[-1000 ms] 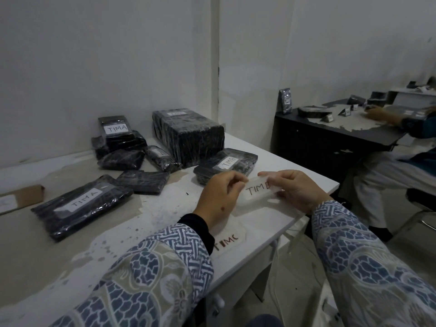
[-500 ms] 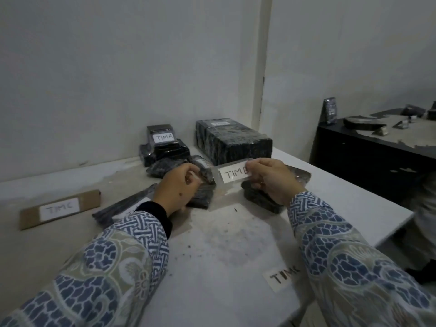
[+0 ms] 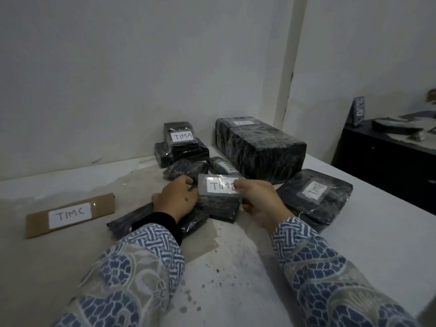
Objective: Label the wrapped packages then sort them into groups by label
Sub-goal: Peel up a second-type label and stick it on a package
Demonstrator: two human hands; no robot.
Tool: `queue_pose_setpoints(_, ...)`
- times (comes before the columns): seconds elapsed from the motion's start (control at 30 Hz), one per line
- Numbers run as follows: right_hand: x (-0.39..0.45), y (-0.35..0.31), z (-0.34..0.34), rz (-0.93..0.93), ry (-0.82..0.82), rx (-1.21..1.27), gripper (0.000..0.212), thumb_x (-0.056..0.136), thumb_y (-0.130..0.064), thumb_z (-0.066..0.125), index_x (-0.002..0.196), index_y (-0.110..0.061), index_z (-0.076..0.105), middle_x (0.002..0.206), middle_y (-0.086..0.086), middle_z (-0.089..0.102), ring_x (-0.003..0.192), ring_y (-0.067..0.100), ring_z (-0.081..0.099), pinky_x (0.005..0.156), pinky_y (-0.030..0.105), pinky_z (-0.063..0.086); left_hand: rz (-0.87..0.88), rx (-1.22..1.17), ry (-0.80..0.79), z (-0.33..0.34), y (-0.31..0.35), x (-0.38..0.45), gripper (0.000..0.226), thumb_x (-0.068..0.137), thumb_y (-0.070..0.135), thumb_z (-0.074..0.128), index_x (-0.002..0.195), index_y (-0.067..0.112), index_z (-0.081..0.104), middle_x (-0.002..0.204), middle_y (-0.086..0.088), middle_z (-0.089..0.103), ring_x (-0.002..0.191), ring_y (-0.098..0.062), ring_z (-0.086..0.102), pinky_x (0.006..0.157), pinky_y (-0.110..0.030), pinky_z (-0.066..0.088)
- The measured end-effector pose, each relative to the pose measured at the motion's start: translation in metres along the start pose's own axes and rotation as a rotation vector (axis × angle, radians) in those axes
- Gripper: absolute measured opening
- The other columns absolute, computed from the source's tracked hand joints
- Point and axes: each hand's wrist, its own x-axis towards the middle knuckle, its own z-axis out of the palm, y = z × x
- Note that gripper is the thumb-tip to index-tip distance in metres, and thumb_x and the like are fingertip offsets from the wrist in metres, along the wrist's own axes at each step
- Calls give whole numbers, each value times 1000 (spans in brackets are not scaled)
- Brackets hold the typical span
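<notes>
Your left hand (image 3: 175, 200) and right hand (image 3: 258, 204) each pinch one end of the label (image 3: 220, 187), marked TIM and a partly covered letter. The label sits taut just above a small black package (image 3: 218, 207) lying between your hands; whether the label already touches the wrap cannot be told.

Risks from this position:
- Skewed or creased label. Cause: lowering one end before the other, or slack between the pinches.
- Adhesive catching your fingertips. Cause: releasing before the centre is pressed down.
- Weak bond. Cause: wrinkled film under the label.
- Wrong group. Cause: the package (image 3: 315, 197) just right of your right hand carries a similar label; confirm the last letter first.

Limits of view:
- Your right thumb covers the label's last letter.
- Your left hand and sleeve hide most of the long package (image 3: 128, 219) beneath them.
- The label on the big block (image 3: 258, 147) beyond your hands is unreadable.
</notes>
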Motion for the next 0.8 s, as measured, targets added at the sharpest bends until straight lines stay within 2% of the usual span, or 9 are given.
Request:
queue_pose_setpoints(0.1, -1, -1, 7, -25, -35, 81, 14, 84, -8, 61, 70, -8, 63, 70, 7, 62, 63, 17, 59, 56, 26, 48, 40, -24, 13, 1, 2, -3, 34, 89, 49, 45, 115, 31, 55, 121, 1, 62, 116, -27, 53, 103, -41, 31)
queue_pose_setpoints(0.17, 0, 0, 9, -61, -12, 123, 15, 85, -9, 61, 70, -8, 64, 65, 6, 62, 61, 18, 62, 55, 25, 53, 42, -88, 12, -1, 4, 0, 36, 85, 54, 49, 113, 32, 57, 115, 4, 65, 112, -25, 56, 105, -44, 33)
queue_pose_setpoints(0.23, 4, 3, 8, -121, 21, 141, 20, 84, -11, 63, 63, -10, 66, 68, 9, 64, 74, 27, 65, 72, 38, 58, 53, -178, 15, 1, 4, 2, 35, 82, 50, 56, 113, 33, 58, 104, 10, 67, 107, -21, 59, 104, -45, 35)
queue_pose_setpoints(0.27, 5, 4, 8, -153, 34, 122, 23, 83, -11, 64, 61, -10, 66, 72, 11, 65, 82, 31, 65, 82, 46, 56, 76, -213, 14, 2, 6, 3, 34, 81, 47, 58, 112, 34, 59, 98, 13, 67, 105, -19, 60, 103, -46, 37)
queue_pose_setpoints(0.33, 1, 3, 9, -213, 41, 92, 24, 84, -12, 63, 60, -12, 64, 79, 16, 64, 85, 32, 64, 88, 53, 52, 138, -278, -3, 1, 9, 1, 39, 75, 49, 60, 112, 36, 61, 102, 12, 69, 105, -19, 61, 101, -47, 41)
queue_pose_setpoints(0.43, -6, -1, 9, -313, 58, 113, 26, 88, -11, 59, 61, -12, 59, 87, 16, 63, 85, 28, 62, 90, 52, 49, 209, -355, -16, -4, 11, -1, 45, 72, 45, 66, 114, 28, 63, 114, 3, 69, 108, -20, 62, 99, -46, 45)
queue_pose_setpoints(0.57, -4, -1, 3, -401, 105, 145, 21, 86, -12, 61, 66, -15, 63, 120, 19, 60, 102, 29, 63, 97, 53, 47, 260, -480, 18, -6, 16, -7, 24, 80, 25, 71, 100, 12, 63, 97, -4, 68, 89, -22, 62, 85, -38, 52)
queue_pose_setpoints(0.7, -1, 5, -3, -398, 68, 165, 22, 85, -10, 63, 65, -18, 65, 114, 8, 59, 113, 30, 58, 103, 52, 42, 179, -689, -4, -1, 19, -9, 17, 85, 23, 65, 96, 12, 60, 104, -12, 67, 99, -27, 63, 93, -49, 50)
queue_pose_setpoints(0.8, -2, 7, -6, -351, 6, 109, 15, 86, -11, 62, 72, -14, 65, 129, 4, 51, 116, 23, 55, 105, 47, 42, 71, -933, -65, 6, 20, -12, 3, 92, 14, 56, 93, 17, 55, 104, -13, 67, 101, -30, 65, 94, -50, 50)
